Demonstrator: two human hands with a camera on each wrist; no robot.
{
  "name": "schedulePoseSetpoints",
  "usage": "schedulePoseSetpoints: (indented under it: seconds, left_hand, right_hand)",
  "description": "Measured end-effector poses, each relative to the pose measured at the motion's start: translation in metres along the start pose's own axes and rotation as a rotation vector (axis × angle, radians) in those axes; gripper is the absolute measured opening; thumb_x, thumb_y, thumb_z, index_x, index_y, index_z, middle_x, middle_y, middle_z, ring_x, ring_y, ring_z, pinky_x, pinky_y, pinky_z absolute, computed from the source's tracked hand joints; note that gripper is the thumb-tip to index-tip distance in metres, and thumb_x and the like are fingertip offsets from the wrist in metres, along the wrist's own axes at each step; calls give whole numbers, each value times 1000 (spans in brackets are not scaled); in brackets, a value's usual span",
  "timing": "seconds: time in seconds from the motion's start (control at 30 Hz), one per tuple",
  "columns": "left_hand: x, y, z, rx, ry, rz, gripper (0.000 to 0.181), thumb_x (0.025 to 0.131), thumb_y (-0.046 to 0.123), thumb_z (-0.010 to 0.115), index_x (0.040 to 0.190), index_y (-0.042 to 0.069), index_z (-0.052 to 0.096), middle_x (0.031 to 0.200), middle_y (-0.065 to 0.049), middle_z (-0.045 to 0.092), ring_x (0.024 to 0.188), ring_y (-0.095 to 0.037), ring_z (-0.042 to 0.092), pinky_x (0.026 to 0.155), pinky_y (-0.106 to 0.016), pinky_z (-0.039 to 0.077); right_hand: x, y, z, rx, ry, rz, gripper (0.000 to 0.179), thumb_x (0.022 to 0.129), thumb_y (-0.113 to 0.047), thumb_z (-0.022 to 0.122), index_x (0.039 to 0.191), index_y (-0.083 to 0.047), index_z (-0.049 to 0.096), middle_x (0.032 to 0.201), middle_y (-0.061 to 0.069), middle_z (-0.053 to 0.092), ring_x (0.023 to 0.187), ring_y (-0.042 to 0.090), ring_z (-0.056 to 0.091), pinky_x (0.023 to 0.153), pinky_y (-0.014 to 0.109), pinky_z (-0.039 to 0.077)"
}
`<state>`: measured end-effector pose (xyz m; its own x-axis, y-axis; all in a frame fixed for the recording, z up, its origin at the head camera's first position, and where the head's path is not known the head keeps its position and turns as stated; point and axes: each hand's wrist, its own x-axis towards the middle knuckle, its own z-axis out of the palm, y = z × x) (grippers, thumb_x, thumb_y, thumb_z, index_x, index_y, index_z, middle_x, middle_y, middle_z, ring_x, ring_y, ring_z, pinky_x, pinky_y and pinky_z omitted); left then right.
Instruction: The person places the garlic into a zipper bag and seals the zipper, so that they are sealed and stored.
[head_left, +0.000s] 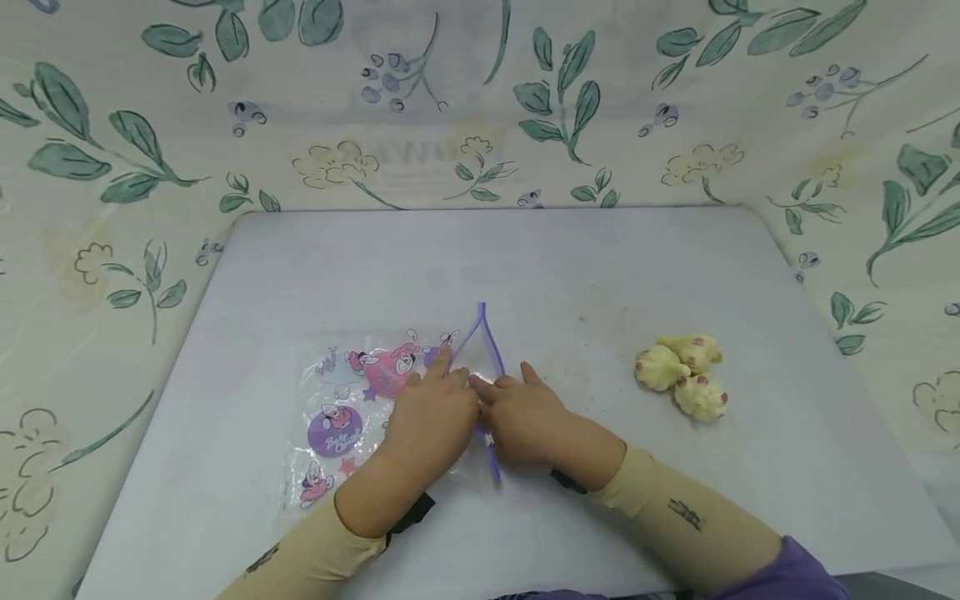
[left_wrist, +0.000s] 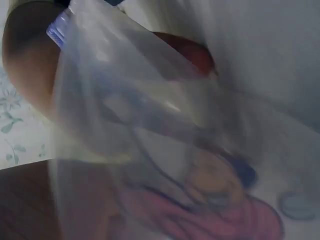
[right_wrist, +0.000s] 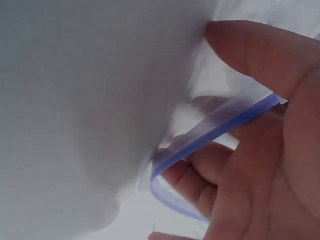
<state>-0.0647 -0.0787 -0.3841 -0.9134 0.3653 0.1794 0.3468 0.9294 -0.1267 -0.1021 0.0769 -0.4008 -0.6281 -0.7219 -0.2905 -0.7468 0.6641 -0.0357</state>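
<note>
The bag (head_left: pixel 335 431) is thin clear plastic, glossy and crinkled, with coloured print on it; its zip strip (head_left: pixel 492 342) looks like smooth purple plastic. The ginger pieces (head_left: pixel 682 370) have a knobbly, uneven surface. The table (head_left: pixel 525 267) is smooth and mostly matt, the beige sleeves (head_left: pixel 678 508) soft matt cloth, the purple sleeve (head_left: pixel 787 577) also cloth

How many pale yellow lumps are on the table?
3, grouped right of the plastic bag: an upper lump, a left lump and a lower lump.
</note>
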Motion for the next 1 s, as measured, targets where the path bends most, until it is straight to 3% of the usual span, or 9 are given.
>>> schedulePoseSetpoints:
  seconds: [0.2, 0.27, 0.33, 0.43, 0.5, 0.57, 0.63, 0.77, 1.0]
  left_hand:
    - [-2, 6, -7, 87, -180, -50, 22, 84, 36, 76, 77, 16, 78, 101, -10, 75, 140, -39, 47, 98, -77, 40]
    - [-3, 3, -12, 109, -157, -13, 24, 84, 40, 76, 76, 17, 78, 101, -9, 75, 144, -40, 43, 102, -79, 32]
    - [-1, -1, -17, 107, -87, 85, 25, 84, 40, 75, 77, 17, 79, 101, -6, 76, 146, -38, 41, 109, -76, 28]
    - [2, -5, -21, 57, -34, 321, 19, 84, 34, 71, 82, 16, 78, 102, -3, 77, 144, -31, 45, 117, -65, 28]
    - [6, -8, -23, 32, -73, 441, 17, 83, 29, 70, 89, 16, 78, 104, -1, 77, 138, -28, 52, 119, -58, 30]
    - [9, -11, -21, 24, -136, 493, 16, 78, 26, 76, 92, 17, 78, 103, -1, 77, 127, -25, 59, 118, -54, 34]
    - [11, -16, -17, 57, -168, 500, 20, 75, 22, 81, 95, 19, 79, 98, 0, 76, 115, -25, 62, 116, -52, 37]
    - [11, -25, -9, 100, -120, 493, 18, 76, 14, 83, 91, 23, 82, 84, 1, 73, 94, -23, 60, 112, -49, 42]
    - [8, -33, -9, 97, -29, 448, 9, 81, 9, 77, 82, 17, 79, 81, 0, 71, 92, -24, 59, 109, -51, 43]
  right_hand:
    - [-10, -2, 12, -2, 12, 1, 60, 92, -29, 64, 148, -43, 48, 162, 2, 38, 141, 23, 46, 111, 71, 31]
    - [-11, -2, 14, 2, 12, 9, 60, 93, -28, 63, 149, -43, 47, 163, 2, 37, 142, 23, 45, 111, 71, 30]
    - [-12, -2, 14, -13, 16, 8, 56, 93, -29, 64, 146, -38, 52, 162, 2, 38, 141, 23, 47, 112, 71, 30]
    - [-11, -2, 14, -63, 34, -4, 48, 94, -31, 63, 141, -27, 60, 160, 0, 41, 138, 21, 49, 113, 67, 32]
    - [-11, -1, 14, -81, 51, -13, 44, 94, -32, 63, 138, -23, 63, 159, -1, 43, 136, 20, 51, 113, 65, 34]
    - [-10, 0, 15, -87, 56, -17, 48, 95, -33, 62, 142, -26, 59, 159, -1, 43, 137, 20, 51, 113, 64, 34]
    - [-10, 2, 17, -73, 45, -18, 52, 96, -33, 62, 147, -32, 52, 160, 0, 41, 139, 21, 50, 113, 65, 33]
    - [-6, 6, 17, -43, 8, -6, 61, 98, -33, 60, 153, -44, 37, 163, -1, 35, 143, 20, 45, 114, 65, 32]
    - [-2, 12, 8, -21, -6, 22, 56, 100, -34, 58, 153, -41, 41, 163, -1, 35, 144, 21, 44, 114, 65, 33]
